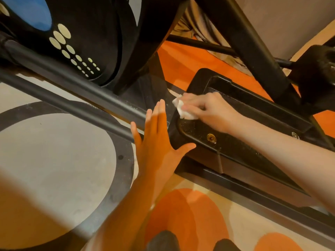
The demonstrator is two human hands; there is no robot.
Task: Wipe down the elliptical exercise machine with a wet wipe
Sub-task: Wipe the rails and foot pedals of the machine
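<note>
The black foot pedal point(230, 142) of the elliptical machine runs from the middle to the right. My right hand point(208, 110) grips a crumpled white wet wipe point(181, 108) and presses it on the pedal's front rim. My left hand point(155, 140) lies flat with straight fingers against the pedal's near front corner, its thumb along the pedal's edge. Dust specks show on the pedal's surface near a brass bolt point(211, 138).
A dark grey rail point(78, 104) crosses from the left edge to the pedal. The black flywheel housing point(81, 42) with pale dots stands at the upper left. A black frame post point(253, 46) rises at the upper right. Carpet point(54, 160) with orange and grey circles lies below.
</note>
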